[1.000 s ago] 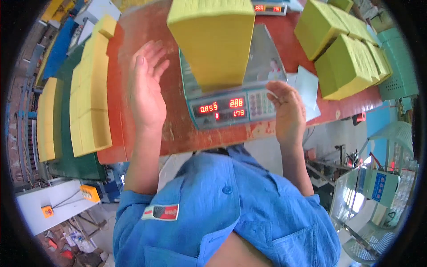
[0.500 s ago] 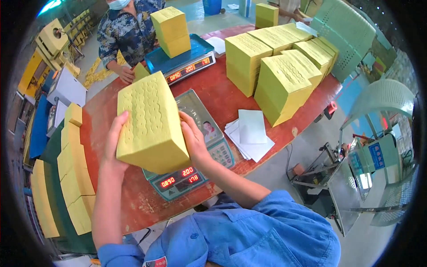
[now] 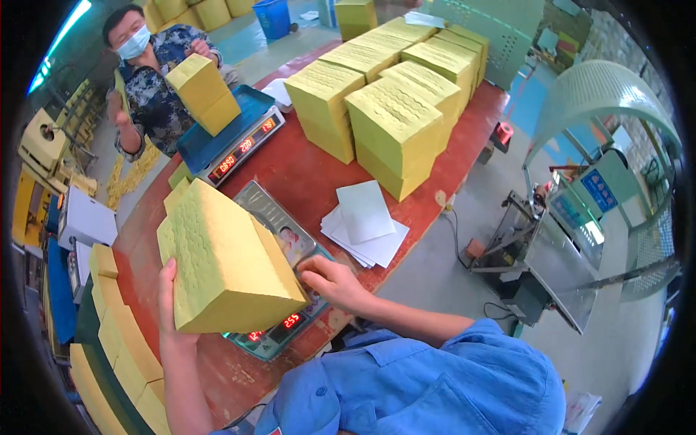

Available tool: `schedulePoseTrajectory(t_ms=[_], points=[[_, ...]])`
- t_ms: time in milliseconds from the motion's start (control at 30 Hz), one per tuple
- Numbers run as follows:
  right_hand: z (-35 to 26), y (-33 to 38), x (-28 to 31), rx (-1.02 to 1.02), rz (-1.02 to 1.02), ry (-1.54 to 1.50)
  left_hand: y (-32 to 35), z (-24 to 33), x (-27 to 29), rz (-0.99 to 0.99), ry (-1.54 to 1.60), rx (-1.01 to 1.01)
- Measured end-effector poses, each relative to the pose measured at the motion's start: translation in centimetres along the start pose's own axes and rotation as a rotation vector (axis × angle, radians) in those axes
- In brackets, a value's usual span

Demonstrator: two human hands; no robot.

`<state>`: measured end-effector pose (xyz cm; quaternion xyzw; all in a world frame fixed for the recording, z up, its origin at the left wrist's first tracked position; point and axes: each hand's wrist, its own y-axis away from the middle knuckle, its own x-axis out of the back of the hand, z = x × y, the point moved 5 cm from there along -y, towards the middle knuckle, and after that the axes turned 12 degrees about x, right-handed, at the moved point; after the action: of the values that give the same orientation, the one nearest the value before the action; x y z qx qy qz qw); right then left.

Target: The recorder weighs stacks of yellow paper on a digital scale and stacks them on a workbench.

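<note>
A thick stack of yellow paper (image 3: 228,264), its upper face marked with rows of wavy cuts, is tilted above the electronic scale (image 3: 275,348). My left hand (image 3: 177,308) grips its left side, the thumb on the marked face. A thinner yellow layer shows along the stack's right side. My right hand (image 3: 335,283) is beside that side, over the scale, with its fingers curled closed; whether anything small is between them is hidden. The stack covers most of the metal pan (image 3: 264,210). Whether its underside touches the pan cannot be seen.
Across the red table (image 3: 290,181), a masked co-worker (image 3: 163,76) stands by a second scale (image 3: 235,148) bearing yellow blocks (image 3: 204,94). Tall yellow stacks (image 3: 391,119) fill the far right. White sheets (image 3: 365,221) lie right of my scale. More yellow blocks (image 3: 119,319) line the left.
The yellow stack has moved left and lower in view and tilted. My right hand has come off its side and curled. My scale's lit readout has changed. The co-worker's hands have risen.
</note>
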<state>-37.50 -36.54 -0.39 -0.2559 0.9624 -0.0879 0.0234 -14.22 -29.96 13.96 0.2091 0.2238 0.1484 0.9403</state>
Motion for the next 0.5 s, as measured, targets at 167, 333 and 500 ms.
schedulePoseTrajectory(t_ms=[167, 333, 500], points=[[3.6, 0.6, -2.2, -0.378, 0.048, -0.615, -0.5, 0.3, 0.4, -0.076, -0.060, 0.023], [3.8, 1.0, -2.9, -0.408, 0.081, -0.657, -0.1, -0.4, 0.8, -0.116, -0.101, 0.023], [3.0, 3.0, -1.9, -0.356, 0.035, -0.739, 1.8, -2.1, -0.4, -0.212, -0.127, 0.083]])
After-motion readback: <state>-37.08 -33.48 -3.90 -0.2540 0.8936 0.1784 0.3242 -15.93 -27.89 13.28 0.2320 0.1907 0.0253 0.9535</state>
